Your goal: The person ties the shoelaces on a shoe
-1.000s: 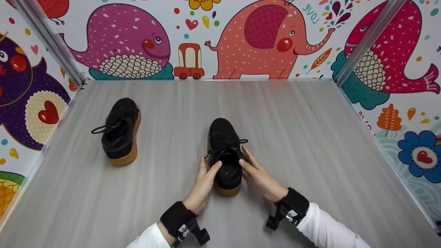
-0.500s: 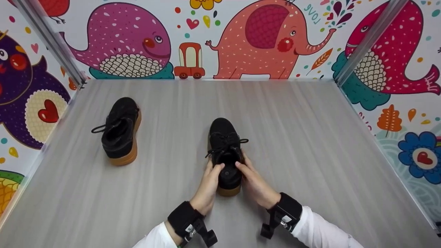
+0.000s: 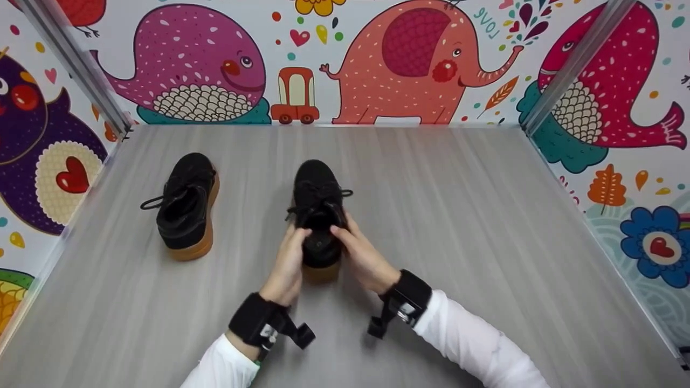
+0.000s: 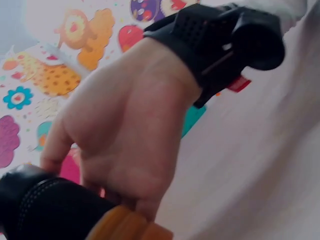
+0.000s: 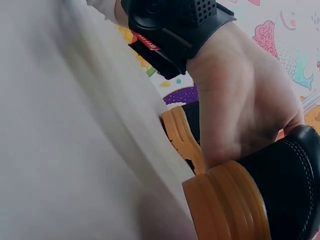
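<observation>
Both hands hold a black lace-up shoe [image 3: 318, 188] with a tan sole, its toe pointing away from me. My left hand [image 3: 285, 264] grips the left side of the heel part, thumb over the collar. On the opposite side my right hand [image 3: 369, 258] does the same, its thumb tip just inside the opening. The left wrist view shows the stitched black heel [image 4: 55, 205] against the left fingers. In the right wrist view the ridged tan sole [image 5: 227, 200] sits below the right palm. A matching shoe [image 3: 188, 207] stands to the left, one lace loop sticking out.
A grey wood-grain surface [image 3: 458, 215] lies under both shoes. Printed panels with cartoon animals enclose it at the back [image 3: 302, 54], left and right, with metal posts [image 3: 571, 70] at the corners. Each wrist wears a black strap [image 3: 407, 296] with a camera mount.
Both hands first tightened around the shoe, thumbs moving inward over its collar. Since then they have carried it left and away from me, closer to the other shoe, which has stayed put.
</observation>
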Action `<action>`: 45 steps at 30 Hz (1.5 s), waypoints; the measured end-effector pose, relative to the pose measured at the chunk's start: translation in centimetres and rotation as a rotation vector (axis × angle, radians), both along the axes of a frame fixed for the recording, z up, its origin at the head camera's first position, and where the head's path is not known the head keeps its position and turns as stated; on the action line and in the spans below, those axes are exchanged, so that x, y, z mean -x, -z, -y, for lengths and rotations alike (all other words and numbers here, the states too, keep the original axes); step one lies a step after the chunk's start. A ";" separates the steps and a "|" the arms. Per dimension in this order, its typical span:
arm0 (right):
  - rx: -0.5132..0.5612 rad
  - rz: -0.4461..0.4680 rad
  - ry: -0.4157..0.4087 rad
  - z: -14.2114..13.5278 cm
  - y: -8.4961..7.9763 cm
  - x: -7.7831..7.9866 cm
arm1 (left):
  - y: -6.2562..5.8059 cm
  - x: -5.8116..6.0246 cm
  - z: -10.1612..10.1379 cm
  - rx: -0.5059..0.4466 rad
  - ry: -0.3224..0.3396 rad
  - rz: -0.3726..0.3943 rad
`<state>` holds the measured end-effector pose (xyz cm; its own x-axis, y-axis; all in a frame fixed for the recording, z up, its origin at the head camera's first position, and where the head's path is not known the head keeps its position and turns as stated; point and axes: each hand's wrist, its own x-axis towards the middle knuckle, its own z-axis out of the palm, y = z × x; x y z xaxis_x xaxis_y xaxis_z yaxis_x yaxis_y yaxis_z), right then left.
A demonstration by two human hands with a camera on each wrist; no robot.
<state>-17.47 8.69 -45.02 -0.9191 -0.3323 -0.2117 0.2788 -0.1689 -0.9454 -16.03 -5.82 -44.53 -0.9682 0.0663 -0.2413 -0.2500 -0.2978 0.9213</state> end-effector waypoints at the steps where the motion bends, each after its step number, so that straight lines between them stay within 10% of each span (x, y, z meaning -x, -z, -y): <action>1: -0.002 0.007 0.007 0.6 -0.1 0.4 | -0.3 0.4 0.5 0.001 -0.014 0.009; 18: -0.163 -0.049 0.055 8.3 0.3 6.1 | -0.6 5.7 7.4 -0.016 -0.124 0.080; 45: -0.292 -0.061 0.092 9.2 2.2 7.2 | 1.3 8.2 8.5 -0.082 -0.123 0.173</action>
<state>-24.69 -0.56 -47.19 -0.9565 -0.1806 -0.2291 0.2158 0.0904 -0.9722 -24.20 -14.34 -45.79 -0.9148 -0.0238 -0.4032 -0.3594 -0.4076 0.8395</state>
